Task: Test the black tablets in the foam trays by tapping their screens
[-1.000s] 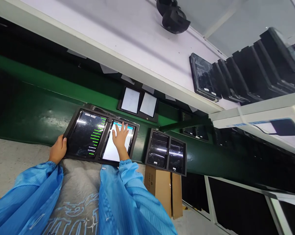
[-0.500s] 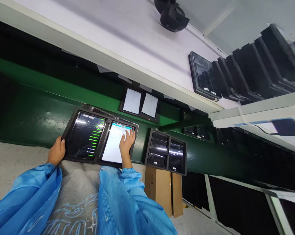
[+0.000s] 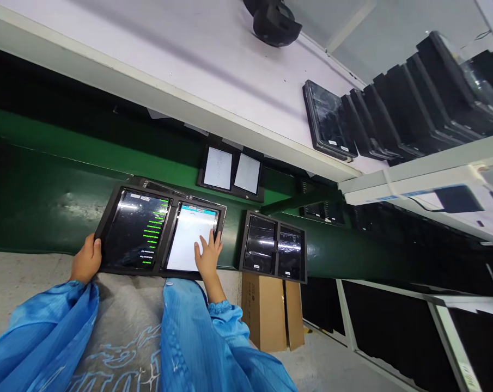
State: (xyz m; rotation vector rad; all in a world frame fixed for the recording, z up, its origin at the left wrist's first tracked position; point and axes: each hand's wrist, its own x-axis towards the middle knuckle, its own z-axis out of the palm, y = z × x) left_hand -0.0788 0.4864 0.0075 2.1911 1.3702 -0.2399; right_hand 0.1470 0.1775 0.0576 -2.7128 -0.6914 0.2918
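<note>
A black tray (image 3: 166, 234) in front of my body holds two tablets side by side. The left tablet (image 3: 134, 231) has a dark screen with lines of green and white text, while the right tablet (image 3: 184, 234) shows a white page with a blue top bar. My left hand (image 3: 86, 260) grips the tray's left edge, thumb on top and its other fingers partly hidden. Over the lower right of the white screen, my right hand (image 3: 208, 257) is open with fingers spread; whether a fingertip touches the glass I cannot tell.
Right of my tray stands another tray (image 3: 276, 245) with two dark tablets. Behind is a tray (image 3: 232, 190) with two white-lit tablets on the green bench (image 3: 46, 201). Overhead, a white shelf (image 3: 213, 60) carries a row of tablets (image 3: 332, 117). A cardboard box (image 3: 271, 316) stands below.
My right hand has moved down the white screen from near its top right, and its fingers are spread wider. My left hand keeps its grip. The camera view has shifted slightly.
</note>
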